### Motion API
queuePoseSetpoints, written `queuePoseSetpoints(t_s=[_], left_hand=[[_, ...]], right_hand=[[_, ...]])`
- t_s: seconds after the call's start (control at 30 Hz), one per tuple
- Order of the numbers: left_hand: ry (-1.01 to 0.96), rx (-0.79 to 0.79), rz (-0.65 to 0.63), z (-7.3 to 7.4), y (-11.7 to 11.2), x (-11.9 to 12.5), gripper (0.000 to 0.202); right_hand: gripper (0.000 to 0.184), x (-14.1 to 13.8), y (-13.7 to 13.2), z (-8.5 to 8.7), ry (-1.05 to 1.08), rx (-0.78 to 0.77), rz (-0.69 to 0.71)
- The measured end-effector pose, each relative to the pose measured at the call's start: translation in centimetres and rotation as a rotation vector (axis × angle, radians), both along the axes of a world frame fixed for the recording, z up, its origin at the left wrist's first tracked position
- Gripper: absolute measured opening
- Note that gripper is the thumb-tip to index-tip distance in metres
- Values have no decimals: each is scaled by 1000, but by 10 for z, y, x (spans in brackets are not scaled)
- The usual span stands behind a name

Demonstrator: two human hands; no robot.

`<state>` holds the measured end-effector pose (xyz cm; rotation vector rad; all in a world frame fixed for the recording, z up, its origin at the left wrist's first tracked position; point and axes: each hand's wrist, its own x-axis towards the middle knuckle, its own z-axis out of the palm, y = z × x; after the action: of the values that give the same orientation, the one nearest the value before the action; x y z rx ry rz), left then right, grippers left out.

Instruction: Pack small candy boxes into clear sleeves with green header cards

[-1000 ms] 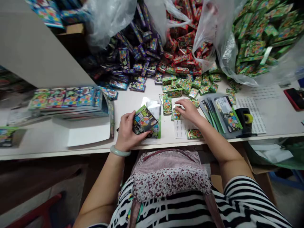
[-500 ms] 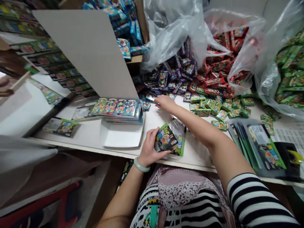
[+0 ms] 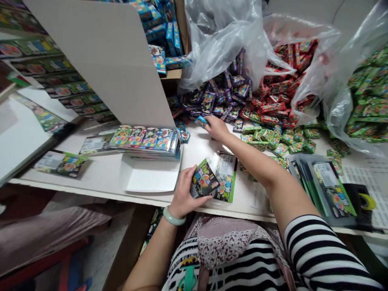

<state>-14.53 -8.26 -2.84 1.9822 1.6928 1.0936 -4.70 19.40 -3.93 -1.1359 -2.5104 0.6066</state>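
My left hand (image 3: 185,193) grips a clear pouch with a green printed card (image 3: 205,182) at the table's near edge, its open mouth tilted up to the right. My right hand (image 3: 216,127) reaches far across the table and pinches a small blue packet (image 3: 201,120) at the foot of the purple packet heap (image 3: 218,97). Red packets (image 3: 279,97) and green packets (image 3: 273,139) lie to its right.
A tilted grey board (image 3: 109,60) stands at the left over a row of filled pouches (image 3: 145,139) on a white sheet. Clear plastic bags (image 3: 230,36) spill packets at the back. Empty pouches (image 3: 327,182) and a tape dispenser (image 3: 363,202) lie right.
The view has swung left. My right hand left the green packets in front of me, reached to the blue and purple heap and closed on a small packet. The left hand kept its pouch.
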Motion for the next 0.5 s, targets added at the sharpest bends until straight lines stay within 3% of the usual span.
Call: queuePoseSetpoints(t_s=[0.13, 0.2, 0.27, 0.37, 0.5], left_hand=[[17, 29, -22, 1, 5, 1, 94], [35, 42, -33, 0, 8, 2, 94], [58, 52, -34, -1, 11, 3, 95], [89, 40, -34, -2, 16, 8, 95], [113, 18, -82, 0, 22, 23, 93]], right_hand=[[36, 77, -21, 17, 430, -471, -125], [35, 121, -40, 25, 492, -617, -114], [33, 165, -58, 33, 462, -641, -67], [30, 216, -71, 44, 266, -536, 60], [30, 235, -70, 44, -127, -378, 225]])
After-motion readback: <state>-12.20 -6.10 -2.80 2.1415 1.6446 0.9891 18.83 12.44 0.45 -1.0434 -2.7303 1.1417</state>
